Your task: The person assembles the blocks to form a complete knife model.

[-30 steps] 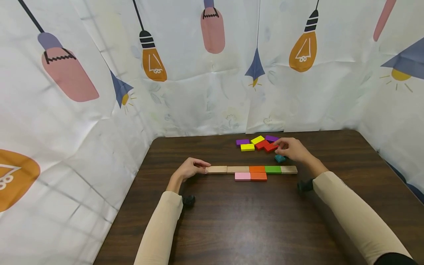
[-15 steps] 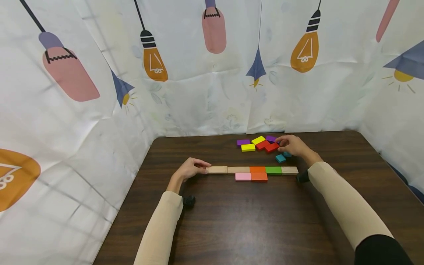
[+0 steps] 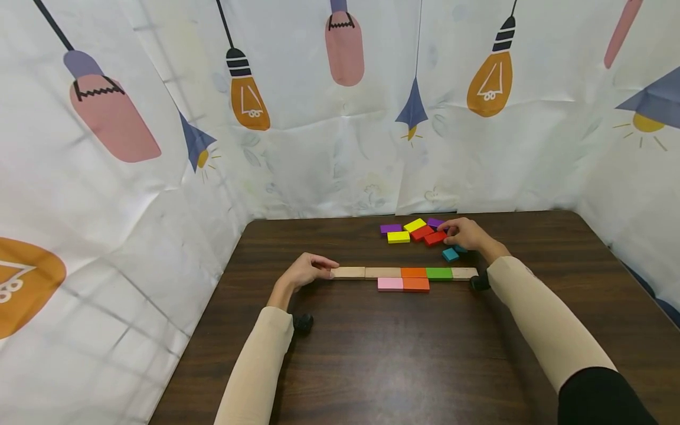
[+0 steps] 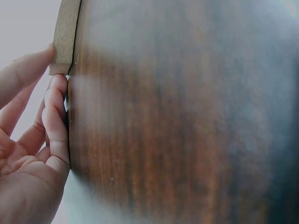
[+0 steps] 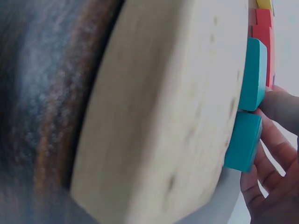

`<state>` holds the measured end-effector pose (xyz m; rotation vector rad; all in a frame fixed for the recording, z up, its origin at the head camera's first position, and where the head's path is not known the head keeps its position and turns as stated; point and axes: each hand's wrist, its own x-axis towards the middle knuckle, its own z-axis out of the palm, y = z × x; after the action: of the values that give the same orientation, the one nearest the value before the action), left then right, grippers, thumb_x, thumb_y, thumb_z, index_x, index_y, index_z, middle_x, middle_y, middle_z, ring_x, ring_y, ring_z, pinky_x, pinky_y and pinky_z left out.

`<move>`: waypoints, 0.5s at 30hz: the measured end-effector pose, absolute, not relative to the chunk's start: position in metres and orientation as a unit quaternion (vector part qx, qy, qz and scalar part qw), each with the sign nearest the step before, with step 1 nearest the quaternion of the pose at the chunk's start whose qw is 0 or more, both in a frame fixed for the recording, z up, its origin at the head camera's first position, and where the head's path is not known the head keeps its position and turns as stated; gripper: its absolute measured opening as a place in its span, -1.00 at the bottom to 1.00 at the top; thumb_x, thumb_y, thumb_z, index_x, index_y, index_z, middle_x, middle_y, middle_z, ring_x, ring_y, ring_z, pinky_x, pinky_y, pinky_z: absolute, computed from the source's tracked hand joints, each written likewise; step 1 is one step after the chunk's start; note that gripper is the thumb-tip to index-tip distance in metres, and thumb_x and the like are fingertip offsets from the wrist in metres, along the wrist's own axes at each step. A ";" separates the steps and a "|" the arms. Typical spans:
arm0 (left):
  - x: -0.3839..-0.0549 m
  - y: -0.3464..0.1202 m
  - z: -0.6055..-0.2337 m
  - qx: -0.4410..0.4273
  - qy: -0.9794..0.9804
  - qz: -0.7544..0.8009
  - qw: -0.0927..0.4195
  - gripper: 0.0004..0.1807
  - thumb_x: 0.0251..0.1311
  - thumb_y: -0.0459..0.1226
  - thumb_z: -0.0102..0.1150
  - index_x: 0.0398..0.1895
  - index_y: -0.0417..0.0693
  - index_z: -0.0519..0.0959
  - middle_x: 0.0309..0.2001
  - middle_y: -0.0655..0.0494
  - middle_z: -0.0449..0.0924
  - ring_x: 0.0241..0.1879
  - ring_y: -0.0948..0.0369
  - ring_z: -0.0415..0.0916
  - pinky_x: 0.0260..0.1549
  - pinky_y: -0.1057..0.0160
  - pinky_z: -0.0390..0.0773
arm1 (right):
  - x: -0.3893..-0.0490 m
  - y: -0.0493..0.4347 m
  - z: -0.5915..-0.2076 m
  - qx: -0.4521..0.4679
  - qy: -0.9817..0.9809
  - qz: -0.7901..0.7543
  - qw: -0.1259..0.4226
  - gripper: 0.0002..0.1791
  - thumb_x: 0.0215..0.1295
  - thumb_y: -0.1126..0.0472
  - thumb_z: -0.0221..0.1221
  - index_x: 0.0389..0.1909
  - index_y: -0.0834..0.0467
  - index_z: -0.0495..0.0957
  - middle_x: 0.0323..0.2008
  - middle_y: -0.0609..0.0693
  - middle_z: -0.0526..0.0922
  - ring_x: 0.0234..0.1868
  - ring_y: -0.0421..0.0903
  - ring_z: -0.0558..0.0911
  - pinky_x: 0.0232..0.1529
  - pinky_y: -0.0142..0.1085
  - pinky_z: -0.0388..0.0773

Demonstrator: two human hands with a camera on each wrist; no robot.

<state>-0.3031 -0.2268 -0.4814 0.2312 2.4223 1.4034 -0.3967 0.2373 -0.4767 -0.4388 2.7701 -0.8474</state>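
Note:
In the head view my left hand (image 3: 305,271) holds the left end of a plain wooden block (image 3: 347,273), thumb and fingers around its end. The left wrist view shows the thumb against this wooden block (image 4: 66,35), other fingers beside its end. That block starts a row with another plain block (image 3: 382,273), an orange one (image 3: 413,273), a green one (image 3: 438,274) and a pale one (image 3: 464,273). My right hand (image 3: 470,235) reaches over the loose pile, fingers near a red block (image 3: 435,238) and a purple block (image 3: 435,222). Two teal blocks (image 5: 253,74) lie close to its thumb.
A pink block (image 3: 390,284) and an orange block (image 3: 416,285) lie against the row's near side. Yellow blocks (image 3: 398,237) and another purple block (image 3: 391,229) lie at the table's back. A printed curtain (image 3: 340,147) hangs behind the table (image 3: 372,366).
My right hand has shifted slightly over the pile, its forearm swinging left. A second teal block has come into sight. My left hand has stayed at the row's end.

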 end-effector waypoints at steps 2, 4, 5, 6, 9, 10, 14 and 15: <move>-0.303 -0.227 -0.481 0.081 0.850 0.493 0.166 -0.72 0.29 -0.33 0.37 0.06 -0.06 0.75 0.02 -0.04 0.76 -0.13 0.19 0.68 0.04 0.07 0.64 | -0.397 0.238 -0.476 -0.153 0.940 -0.285 0.106 -0.56 0.42 0.23 0.27 0.28 0.21 0.56 -0.14 0.20 0.61 -0.17 0.07 0.51 -0.14 -0.12 0.52; -0.302 -0.227 -0.481 0.081 0.850 0.494 0.166 -0.72 0.29 -0.33 0.37 0.06 -0.07 0.75 0.02 -0.04 0.76 -0.13 0.18 0.68 0.03 0.07 0.64 | -0.397 0.238 -0.476 -0.155 0.941 -0.282 0.107 -0.57 0.42 0.24 0.27 0.26 0.21 0.56 -0.17 0.18 0.61 -0.20 0.05 0.50 -0.17 -0.16 0.50; -0.302 -0.227 -0.481 0.079 0.850 0.494 0.166 -0.72 0.29 -0.33 0.37 0.06 -0.06 0.75 0.01 -0.03 0.76 -0.13 0.18 0.68 0.03 0.08 0.64 | -0.397 0.238 -0.476 -0.156 0.941 -0.279 0.108 -0.58 0.42 0.24 0.27 0.26 0.21 0.57 -0.18 0.17 0.61 -0.21 0.04 0.50 -0.19 -0.17 0.49; -0.302 -0.227 -0.481 0.077 0.850 0.494 0.166 -0.72 0.29 -0.33 0.37 0.06 -0.05 0.76 0.00 -0.03 0.76 -0.13 0.17 0.68 0.02 0.09 0.64 | -0.396 0.238 -0.476 -0.158 0.942 -0.277 0.107 -0.58 0.42 0.24 0.27 0.25 0.22 0.57 -0.19 0.16 0.61 -0.22 0.03 0.49 -0.20 -0.18 0.47; -0.302 -0.226 -0.481 0.078 0.851 0.492 0.166 -0.72 0.29 -0.34 0.37 0.06 -0.06 0.76 -0.02 -0.03 0.76 -0.14 0.16 0.68 -0.01 0.11 0.64 | -0.391 0.238 -0.474 -0.163 0.944 -0.269 0.101 -0.60 0.43 0.24 0.27 0.23 0.23 0.57 -0.21 0.15 0.62 -0.25 0.02 0.49 -0.20 -0.16 0.47; -0.302 -0.226 -0.481 0.080 0.852 0.491 0.166 -0.72 0.29 -0.34 0.37 0.06 -0.07 0.75 -0.02 -0.04 0.76 -0.14 0.15 0.68 -0.02 0.11 0.64 | -0.389 0.238 -0.472 -0.166 0.944 -0.268 0.097 -0.60 0.42 0.23 0.27 0.23 0.24 0.57 -0.21 0.16 0.63 -0.24 0.03 0.50 -0.18 -0.13 0.49; -0.302 -0.226 -0.480 0.086 0.852 0.489 0.163 -0.71 0.29 -0.34 0.36 0.07 -0.11 0.74 -0.03 -0.06 0.76 -0.13 0.14 0.68 -0.03 0.12 0.64 | -0.379 0.240 -0.464 -0.174 0.945 -0.268 0.068 -0.61 0.42 0.23 0.28 0.22 0.23 0.59 -0.16 0.17 0.69 -0.18 0.06 0.58 -0.07 0.00 0.58; -0.302 -0.226 -0.479 0.086 0.852 0.489 0.163 -0.71 0.29 -0.33 0.37 0.07 -0.11 0.74 -0.03 -0.06 0.76 -0.13 0.14 0.68 -0.03 0.12 0.64 | -0.376 0.240 -0.461 -0.178 0.945 -0.268 0.060 -0.61 0.42 0.23 0.28 0.21 0.23 0.59 -0.15 0.18 0.70 -0.17 0.06 0.59 -0.05 0.02 0.59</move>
<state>-0.3017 -0.2261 -0.4794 0.2446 2.4315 1.3960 -0.3759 0.2404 -0.4611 -0.5390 2.8598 -0.8125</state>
